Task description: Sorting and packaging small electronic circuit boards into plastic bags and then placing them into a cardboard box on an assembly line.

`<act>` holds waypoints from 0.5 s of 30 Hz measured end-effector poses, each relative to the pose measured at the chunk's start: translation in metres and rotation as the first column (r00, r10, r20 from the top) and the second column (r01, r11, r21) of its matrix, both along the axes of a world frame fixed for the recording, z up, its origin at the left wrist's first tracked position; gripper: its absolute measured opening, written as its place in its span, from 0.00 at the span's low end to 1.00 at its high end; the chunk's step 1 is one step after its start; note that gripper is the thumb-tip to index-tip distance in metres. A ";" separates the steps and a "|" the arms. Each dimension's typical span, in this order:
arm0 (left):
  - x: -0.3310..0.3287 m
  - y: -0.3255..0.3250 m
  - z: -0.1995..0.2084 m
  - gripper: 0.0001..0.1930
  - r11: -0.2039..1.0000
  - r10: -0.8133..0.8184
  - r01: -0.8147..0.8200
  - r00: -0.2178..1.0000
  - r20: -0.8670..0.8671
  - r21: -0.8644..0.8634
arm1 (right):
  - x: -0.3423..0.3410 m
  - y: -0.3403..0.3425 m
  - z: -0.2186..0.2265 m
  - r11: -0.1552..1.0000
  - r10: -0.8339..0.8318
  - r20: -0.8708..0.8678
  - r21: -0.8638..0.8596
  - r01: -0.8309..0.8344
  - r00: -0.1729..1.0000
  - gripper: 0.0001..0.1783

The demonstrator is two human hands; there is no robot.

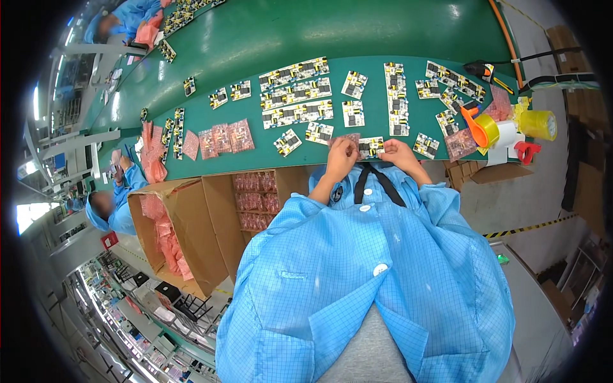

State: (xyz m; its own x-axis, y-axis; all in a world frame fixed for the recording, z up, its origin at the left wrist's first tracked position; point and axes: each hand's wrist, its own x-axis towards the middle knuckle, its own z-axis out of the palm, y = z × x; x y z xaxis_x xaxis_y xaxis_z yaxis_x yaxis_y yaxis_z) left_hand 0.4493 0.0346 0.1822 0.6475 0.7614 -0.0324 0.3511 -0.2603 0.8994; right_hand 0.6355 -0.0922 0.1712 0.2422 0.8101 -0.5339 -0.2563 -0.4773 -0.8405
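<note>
At the near edge of the green table, a small circuit board (370, 148) with black and yellow parts lies between my hands. My right hand (399, 154) pinches its right end. Just left of the board, my left hand (341, 158) is closed, with a pink bubble bag (350, 137) at its fingertips; part of that bag is hidden by the fingers. Close by on the table are another loose board (318, 133) to the left and one more board (426, 145) to the right. Beyond my hands, boards stand in joined strips (297, 113).
Bagged boards (231, 136) lie to the left. An orange tape dispenser (480, 130), a yellow tape roll (538, 124) and a glue gun (480, 69) are at the right. Below the table edge, a cardboard box (214, 220) holds pink bags. A co-worker (118, 207) sits at far left.
</note>
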 end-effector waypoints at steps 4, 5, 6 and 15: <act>0.001 0.000 0.012 0.04 0.998 -0.051 0.050 0.998 -0.024 -0.029 | 0.001 0.002 0.003 0.999 0.001 0.019 -0.037 -0.001 1.000 0.20; 0.001 0.001 0.015 0.04 0.994 -0.107 0.108 0.992 -0.068 0.013 | 0.000 0.003 0.004 0.999 0.000 0.019 -0.038 0.000 1.000 0.20; 0.002 0.001 0.017 0.04 0.994 -0.108 0.109 0.992 -0.068 0.011 | 0.000 0.004 0.004 0.997 -0.067 -0.031 -0.051 0.066 0.997 0.20; 0.005 0.001 0.029 0.04 0.962 -0.108 0.123 0.991 -0.073 0.244 | -0.005 0.010 0.023 0.999 0.033 0.119 -0.018 -0.031 0.992 0.19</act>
